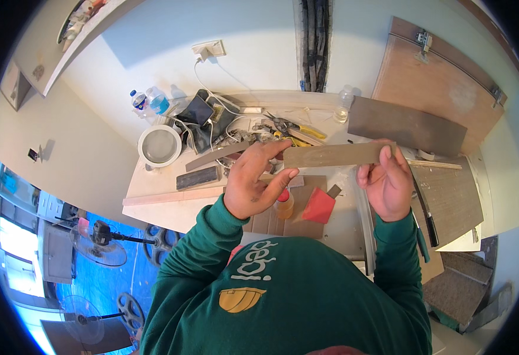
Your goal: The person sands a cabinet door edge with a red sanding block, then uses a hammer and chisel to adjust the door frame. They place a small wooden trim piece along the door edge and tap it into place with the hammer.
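Level above the table, a narrow brown strip of board (pixel 336 155) is held between my two hands. My left hand (pixel 253 183) has its fingers at the strip's left end, with the thumb apart below it. At the other end, my right hand (pixel 392 186) grips the strip, thumb on the near face and fingers curled behind. Beneath the strip stand a small bottle of amber liquid with a red cap (pixel 284 204) and a red piece (pixel 318 205) on brown cardboard. Left of these lies a dark block (pixel 197 178), beside another long brown strip (pixel 217 155).
Yellow-handled pliers (pixel 307 131) lie among clutter at the back. A phone (pixel 199 110), a round white light fitting (pixel 159 145) and plastic bottles (pixel 158 100) stand at the left. Brown panels (pixel 407 125) lean at the right, near a long black tool (pixel 426 213). Fans (pixel 100 242) stand lower left.
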`<state>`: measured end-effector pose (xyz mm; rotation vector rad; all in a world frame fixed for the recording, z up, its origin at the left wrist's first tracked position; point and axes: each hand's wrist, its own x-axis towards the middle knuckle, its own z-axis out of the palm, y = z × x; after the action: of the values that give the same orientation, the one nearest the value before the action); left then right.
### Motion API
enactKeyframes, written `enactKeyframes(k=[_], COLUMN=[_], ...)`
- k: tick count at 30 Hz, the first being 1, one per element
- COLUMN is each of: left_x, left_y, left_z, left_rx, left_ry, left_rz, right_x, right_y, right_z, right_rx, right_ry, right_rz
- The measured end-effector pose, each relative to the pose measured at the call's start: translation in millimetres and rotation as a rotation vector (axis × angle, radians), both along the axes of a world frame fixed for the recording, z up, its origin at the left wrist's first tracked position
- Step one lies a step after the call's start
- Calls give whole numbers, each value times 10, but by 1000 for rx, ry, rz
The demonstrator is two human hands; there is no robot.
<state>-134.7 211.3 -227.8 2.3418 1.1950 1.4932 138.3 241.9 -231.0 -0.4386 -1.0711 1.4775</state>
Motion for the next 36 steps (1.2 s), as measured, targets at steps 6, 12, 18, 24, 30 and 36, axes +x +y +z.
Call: enactKeyframes(k=[6,12,18,24,30,36], left_x=[18,-46,-140,-136,-90,-86], left_y=[27,95,126,118,156,140], left_z=[-3,-39,-29,15,-48,-65], left_rx=[24,218,463,483,467,436], left_ry=[-53,25,142,140,108,93], left_rz=[-3,44,43,92,106,74], right_x=[-14,9,-14,1,16,31], right_y=[25,74,66,4,26,30], right_z=[-30,-93,-89,-41,-82,-77], right_rx=[-8,30,164,160,187,193], right_ry=[9,10,-20,15,-13,-54], right_rz=[-21,-9,51,108,38,-1])
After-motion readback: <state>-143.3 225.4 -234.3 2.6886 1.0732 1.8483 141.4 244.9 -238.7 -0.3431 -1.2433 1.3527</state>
